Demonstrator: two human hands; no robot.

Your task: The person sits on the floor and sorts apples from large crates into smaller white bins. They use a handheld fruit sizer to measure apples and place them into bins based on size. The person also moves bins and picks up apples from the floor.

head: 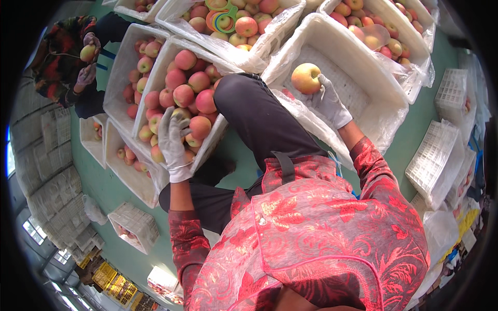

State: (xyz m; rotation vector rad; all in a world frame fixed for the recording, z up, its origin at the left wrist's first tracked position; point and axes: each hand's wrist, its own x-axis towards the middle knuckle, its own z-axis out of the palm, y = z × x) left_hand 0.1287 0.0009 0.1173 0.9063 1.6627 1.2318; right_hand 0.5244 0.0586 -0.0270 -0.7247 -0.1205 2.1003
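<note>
My right hand (328,101), in a white glove, holds a yellowish-red apple (306,78) above the near side of a plastic-lined white crate (350,62) whose visible floor bears no apples. My left hand (173,136), gloved too, reaches over a white crate of red apples (184,95). Its fingers are partly curled beside an apple (200,127); whether they grip one cannot be told. Green and orange sizing rings (223,17) lie on apples in the lined crate at the top.
A co-worker (64,62) at the upper left holds an apple. More apple crates (375,31) stand at the upper right and left. My knee (241,93) sits between the two near crates. Stacked white crates (432,159) stand on the right, and another crate (134,227) is on the green floor.
</note>
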